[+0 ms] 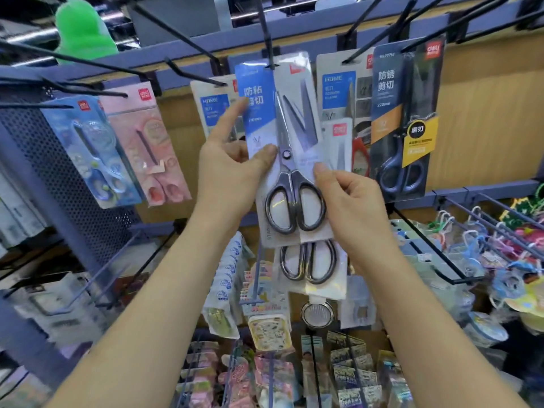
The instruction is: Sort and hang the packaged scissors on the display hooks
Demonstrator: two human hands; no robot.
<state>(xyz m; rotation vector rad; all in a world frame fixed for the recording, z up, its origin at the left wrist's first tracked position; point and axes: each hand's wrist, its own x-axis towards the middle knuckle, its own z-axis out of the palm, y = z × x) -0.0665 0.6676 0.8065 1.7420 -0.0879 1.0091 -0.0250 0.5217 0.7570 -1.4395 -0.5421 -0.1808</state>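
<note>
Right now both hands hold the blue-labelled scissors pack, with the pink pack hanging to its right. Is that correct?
Not quite. The left hand and right hand do hold the blue-labelled pack, but the pink pack hangs to its left, not its right, as the head view shows.

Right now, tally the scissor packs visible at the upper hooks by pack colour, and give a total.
Pale blue blister pack: 1
Pink card pack: 1
White pack with blue HOME panel: 2
White pack with grey-handled scissors: 2
White pack with red-handled scissors: 1
Black-and-yellow pack: 1
Total: 8
</note>
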